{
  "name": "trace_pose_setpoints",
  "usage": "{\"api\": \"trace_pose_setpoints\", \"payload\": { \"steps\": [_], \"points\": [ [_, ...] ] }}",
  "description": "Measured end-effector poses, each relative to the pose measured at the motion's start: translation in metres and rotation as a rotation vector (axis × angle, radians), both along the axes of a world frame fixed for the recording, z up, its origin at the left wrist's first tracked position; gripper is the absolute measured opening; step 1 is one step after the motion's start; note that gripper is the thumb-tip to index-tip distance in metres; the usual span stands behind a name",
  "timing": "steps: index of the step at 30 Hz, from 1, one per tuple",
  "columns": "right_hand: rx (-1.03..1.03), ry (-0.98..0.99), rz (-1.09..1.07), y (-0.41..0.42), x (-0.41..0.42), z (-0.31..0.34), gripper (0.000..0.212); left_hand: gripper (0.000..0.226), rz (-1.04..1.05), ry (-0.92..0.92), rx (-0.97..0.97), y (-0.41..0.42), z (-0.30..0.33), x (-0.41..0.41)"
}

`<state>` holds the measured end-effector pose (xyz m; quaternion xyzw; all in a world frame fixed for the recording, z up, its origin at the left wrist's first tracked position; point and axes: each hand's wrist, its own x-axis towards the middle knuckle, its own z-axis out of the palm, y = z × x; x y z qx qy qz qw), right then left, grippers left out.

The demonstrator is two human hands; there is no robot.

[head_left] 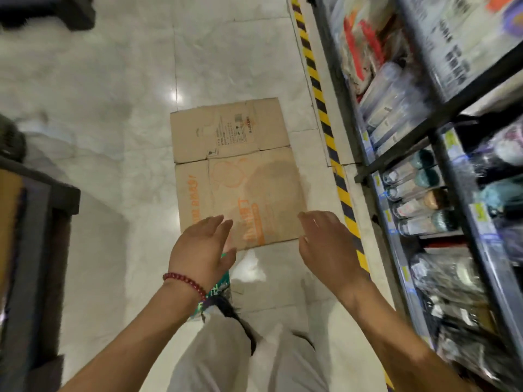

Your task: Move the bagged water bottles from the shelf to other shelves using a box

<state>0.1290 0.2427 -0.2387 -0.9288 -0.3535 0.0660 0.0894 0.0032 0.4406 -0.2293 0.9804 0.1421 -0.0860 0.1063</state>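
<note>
A flattened brown cardboard box (237,171) with orange print lies on the pale tiled floor ahead of me. My left hand (202,247), with a red bead bracelet on its wrist, hovers above the box's near left corner, fingers straight and holding nothing. My right hand (325,241) hovers above the near right corner, fingers relaxed, palm inward, also holding nothing. Bagged water bottles (416,190) with coloured caps lie in a row on the shelf at the right.
A dark metal shelf rack (441,154) runs along the right, packed with bagged goods. Yellow and black hazard tape (328,131) marks the floor beside it. A dark low stand (42,236) sits at the left. My legs in light trousers show below.
</note>
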Motion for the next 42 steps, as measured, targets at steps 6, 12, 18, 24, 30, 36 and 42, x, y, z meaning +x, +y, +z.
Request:
{"api": "trace_pose_setpoints", "payload": {
  "steps": [6, 12, 18, 24, 30, 36, 42],
  "points": [
    [0.021, -0.042, -0.103, -0.076, -0.066, 0.143, 0.038, 0.053, -0.087, -0.128, -0.075, -0.071, 0.156, -0.032],
    [0.073, -0.08, -0.24, -0.16, -0.131, 0.204, 0.031, 0.051, -0.158, -0.139, -0.051, -0.145, 0.216, -0.063],
    [0.153, -0.062, -0.418, -0.228, -0.171, 0.219, 0.041, 0.05, -0.242, -0.104, -0.034, -0.215, 0.22, -0.074],
    [0.183, -0.139, -0.635, -0.275, -0.173, 0.225, 0.037, 0.057, -0.501, -0.092, 0.029, -0.258, 0.226, -0.034],
    [0.092, -0.212, -0.926, -0.304, -0.174, 0.225, 0.042, 0.05, -0.874, -0.1, 0.056, -0.304, 0.229, 0.031],
    [0.125, -0.17, -1.465, -0.314, -0.183, 0.222, 0.037, 0.049, -1.316, -0.059, 0.008, -0.373, 0.238, 0.108],
    [0.049, -0.205, -1.926, -0.27, -0.233, 0.222, 0.026, 0.05, -1.746, 0.105, -0.024, -0.44, 0.247, 0.11]
  ]
}}
